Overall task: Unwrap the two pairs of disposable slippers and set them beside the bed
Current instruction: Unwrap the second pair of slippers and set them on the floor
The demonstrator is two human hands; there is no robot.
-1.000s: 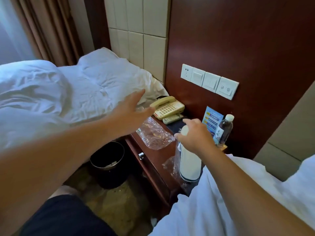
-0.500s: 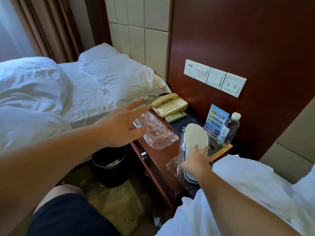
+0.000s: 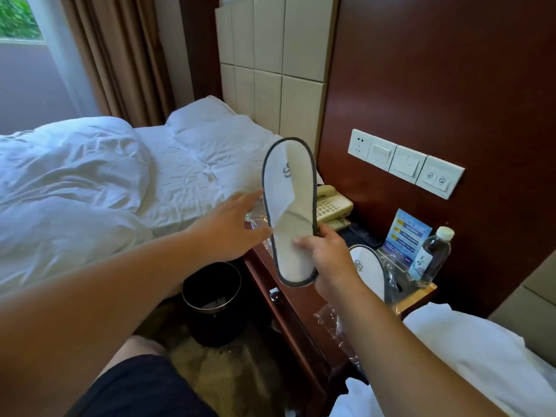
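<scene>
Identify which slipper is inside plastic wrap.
The slipper on the nightstand, with clear plastic around it. The other slipper is bare, held up in the right hand.

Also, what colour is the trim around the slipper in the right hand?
Dark grey, edging the white slipper; the head view shows it.
</scene>
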